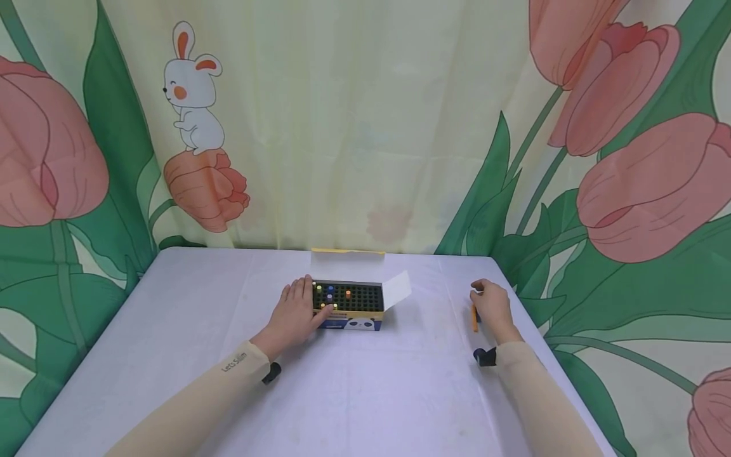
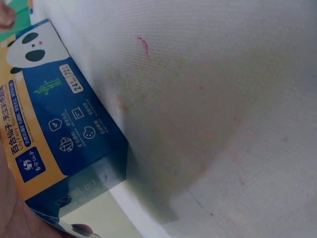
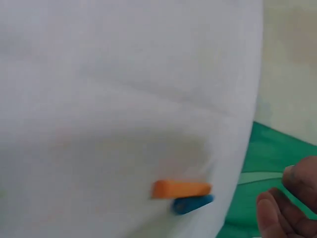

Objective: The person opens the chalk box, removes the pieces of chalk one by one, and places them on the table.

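Straight-fingered left hand [image 1: 293,314] touches sparsely filled box [image 1: 341,324]; loosely bent, empty right hand [image 1: 493,304], three o'clock; orange chalk [image 3: 183,189], blue chalk [image 3: 194,204] unboxed.

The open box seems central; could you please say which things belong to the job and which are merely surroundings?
Likely in the job:
open box, touched by the left hand
coloured sticks in it
orange stick and blue stick near the right hand

Surroundings:
pale tablecloth
tulip curtain

The curtain [image 1: 342,114] is hanging behind the white table [image 1: 365,400]. A printed rabbit [image 1: 198,105] is sitting on a tulip [image 1: 200,193]. Larger tulips [image 1: 651,184] are flanking both. A faint blotch [image 1: 389,223], possibly a flower, is showing.
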Motion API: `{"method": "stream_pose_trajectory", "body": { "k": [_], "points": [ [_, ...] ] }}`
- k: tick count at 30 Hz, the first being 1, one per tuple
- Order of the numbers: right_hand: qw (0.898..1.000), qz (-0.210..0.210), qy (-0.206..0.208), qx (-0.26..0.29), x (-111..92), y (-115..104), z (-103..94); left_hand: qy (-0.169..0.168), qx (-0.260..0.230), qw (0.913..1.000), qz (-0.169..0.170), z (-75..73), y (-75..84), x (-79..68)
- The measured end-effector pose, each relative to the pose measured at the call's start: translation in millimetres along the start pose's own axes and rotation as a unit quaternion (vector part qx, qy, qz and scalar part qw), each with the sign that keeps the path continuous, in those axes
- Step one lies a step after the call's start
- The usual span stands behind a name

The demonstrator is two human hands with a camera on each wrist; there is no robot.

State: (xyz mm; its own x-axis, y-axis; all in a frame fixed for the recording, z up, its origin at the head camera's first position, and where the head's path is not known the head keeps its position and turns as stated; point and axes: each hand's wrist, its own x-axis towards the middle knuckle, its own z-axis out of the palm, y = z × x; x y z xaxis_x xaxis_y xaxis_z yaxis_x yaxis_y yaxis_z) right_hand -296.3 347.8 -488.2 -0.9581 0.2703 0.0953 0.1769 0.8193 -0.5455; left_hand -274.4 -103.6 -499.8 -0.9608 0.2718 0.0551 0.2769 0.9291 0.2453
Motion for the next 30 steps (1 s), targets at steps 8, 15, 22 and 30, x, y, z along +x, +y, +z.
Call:
{"method": "stream_pose_trajectory", "body": {
  "k": [8, 15, 22, 30],
  "points": [
    [0.992, -0.081, 0.087, 0.049, 0, -55, -9.6, 0.011, -0.01, 0.9999, 0.003, -0.5, -1.1, -1.2],
    [0.97, -0.185, 0.122, 0.103, -12, -117, -10.9, -0.007, -0.024, 0.9997, -0.01, -3.2, 1.0, 1.5],
    [0.963, -0.25, 0.042, 0.093, -36, -166, 9.8, -0.013, -0.018, 0.9997, -0.01, -6.8, 1.3, 0.4],
    [0.971, -0.231, -0.042, 0.046, -51, -185, 48.9, 0.02, 0.008, 0.9997, 0.011, -7.9, -2.6, 1.2]
  ]
}}
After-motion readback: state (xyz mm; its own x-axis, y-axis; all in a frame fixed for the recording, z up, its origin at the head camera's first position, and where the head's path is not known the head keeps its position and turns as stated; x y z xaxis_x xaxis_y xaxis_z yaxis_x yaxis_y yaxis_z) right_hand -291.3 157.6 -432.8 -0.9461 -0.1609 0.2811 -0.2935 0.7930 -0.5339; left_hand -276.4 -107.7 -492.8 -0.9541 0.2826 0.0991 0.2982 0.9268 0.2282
